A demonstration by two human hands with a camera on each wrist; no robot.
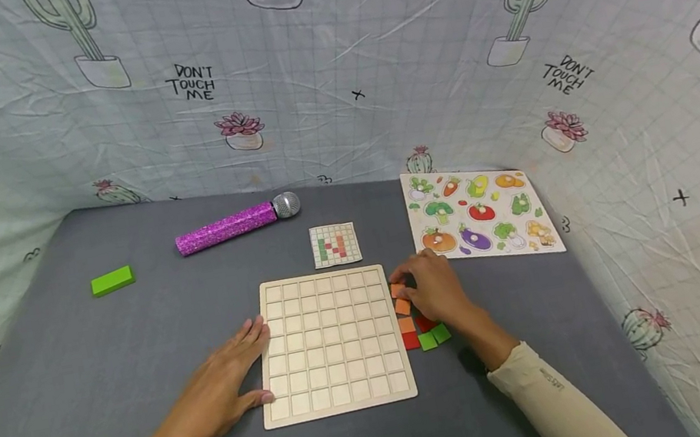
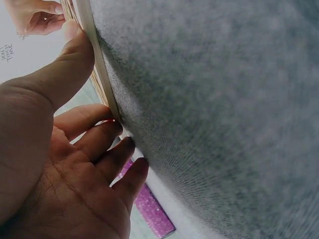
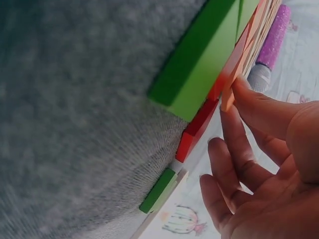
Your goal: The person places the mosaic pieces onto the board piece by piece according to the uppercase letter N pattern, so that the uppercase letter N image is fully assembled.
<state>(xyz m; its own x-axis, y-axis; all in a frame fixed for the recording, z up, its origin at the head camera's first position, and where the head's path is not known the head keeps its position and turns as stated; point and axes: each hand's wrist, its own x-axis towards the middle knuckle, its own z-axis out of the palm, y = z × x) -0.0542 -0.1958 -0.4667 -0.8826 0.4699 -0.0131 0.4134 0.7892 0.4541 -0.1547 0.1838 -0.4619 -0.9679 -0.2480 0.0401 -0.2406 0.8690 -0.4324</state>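
Observation:
A pale wooden grid board (image 1: 335, 342) lies flat in the middle of the table, its squares bare. My left hand (image 1: 224, 381) rests along the board's left edge, fingers extended and thumb tip touching the rim. To the right of the board is a small group of square tiles: orange tiles (image 1: 402, 307), red tiles (image 1: 411, 340) and green tiles (image 1: 428, 341). Over these, my right hand (image 1: 434, 286) pinches an orange tile (image 3: 229, 94) between thumb and index finger, as the right wrist view shows. Its other fingers are loosely bent. The hand partly hides the tiles from above.
Behind the board lies a small pattern card (image 1: 335, 244) with coloured squares. A glittery purple microphone (image 1: 228, 229) is at the back left, and a green block (image 1: 113, 281) is further left. A vegetable picture board (image 1: 482, 211) occupies the back right. Printed cloth hangs behind the grey table.

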